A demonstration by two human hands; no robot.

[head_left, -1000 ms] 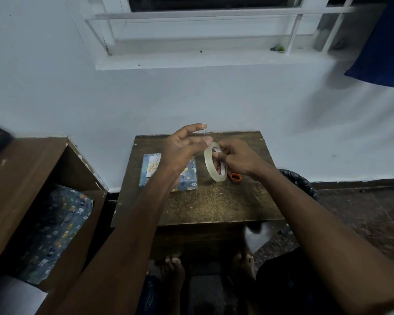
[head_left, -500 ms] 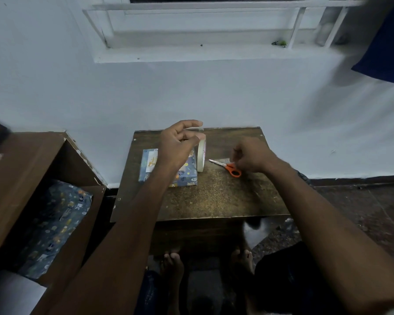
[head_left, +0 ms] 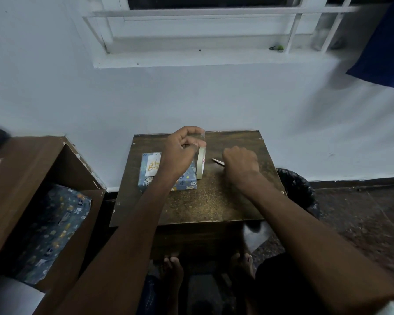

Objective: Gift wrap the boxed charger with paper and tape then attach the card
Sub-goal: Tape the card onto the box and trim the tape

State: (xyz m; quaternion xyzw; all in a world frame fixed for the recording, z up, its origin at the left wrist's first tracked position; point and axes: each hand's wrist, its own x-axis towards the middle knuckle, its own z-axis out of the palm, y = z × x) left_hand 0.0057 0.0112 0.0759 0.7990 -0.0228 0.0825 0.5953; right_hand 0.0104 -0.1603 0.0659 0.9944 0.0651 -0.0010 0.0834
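The left hand [head_left: 180,153] fingers [head_left: 191,130] pinch a tape strip [head_left: 201,134] just above the roll [head_left: 200,162] standing beside the wrapped box [head_left: 187,180] with its card [head_left: 153,165], while the right hand [head_left: 240,163] fingers curl over scissors [head_left: 217,161] on the worktop [head_left: 214,201].

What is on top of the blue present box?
A white card with gold "Happy Birthday" lettering lies on the wrapped box. The left hand, pinching a strip of tape, and its wrist cover the card's right part and much of the box top, so anything else there is hidden.
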